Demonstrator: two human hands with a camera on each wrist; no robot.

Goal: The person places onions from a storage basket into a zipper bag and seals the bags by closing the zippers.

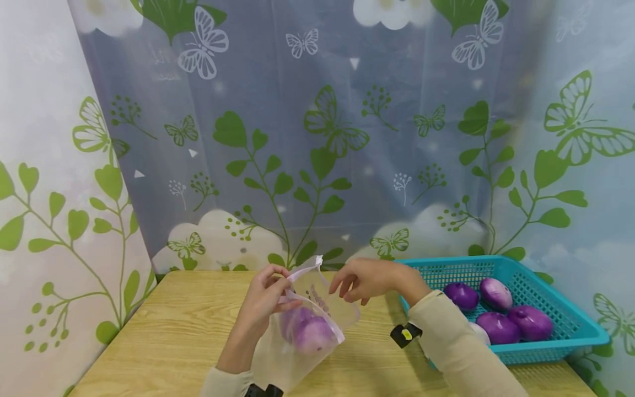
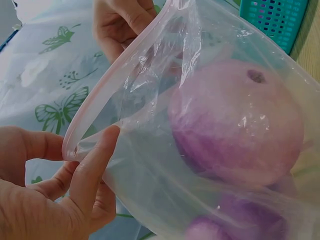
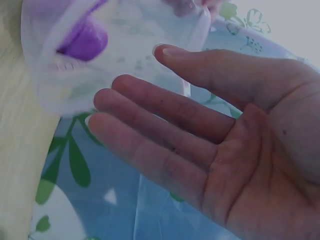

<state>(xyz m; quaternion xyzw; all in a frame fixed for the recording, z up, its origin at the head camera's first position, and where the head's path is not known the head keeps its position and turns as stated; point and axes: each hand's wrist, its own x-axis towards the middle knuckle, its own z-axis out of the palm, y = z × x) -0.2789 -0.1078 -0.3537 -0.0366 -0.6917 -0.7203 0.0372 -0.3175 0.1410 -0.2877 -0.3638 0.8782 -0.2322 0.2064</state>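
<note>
My left hand (image 1: 265, 298) pinches the rim of a clear zip bag (image 1: 280, 364), whose mouth gapes open toward the right. Inside the bag lie several round purple onions (image 1: 315, 334); in the left wrist view the largest onion (image 2: 240, 120) is pale on top with a dark end spot. At the bag's mouth hovers my right hand (image 1: 372, 277), fingers loosely bent downward. The right wrist view shows that hand's palm (image 3: 240, 165) with nothing in it, fingers extended and parted from the thumb.
A turquoise basket (image 1: 555, 353) stands on the right of the wooden table (image 1: 188, 314). It contains several purple onions (image 1: 531, 323) and a whitish one (image 1: 480, 333), partly behind the right sleeve. A patterned curtain (image 1: 278, 127) hangs behind the table.
</note>
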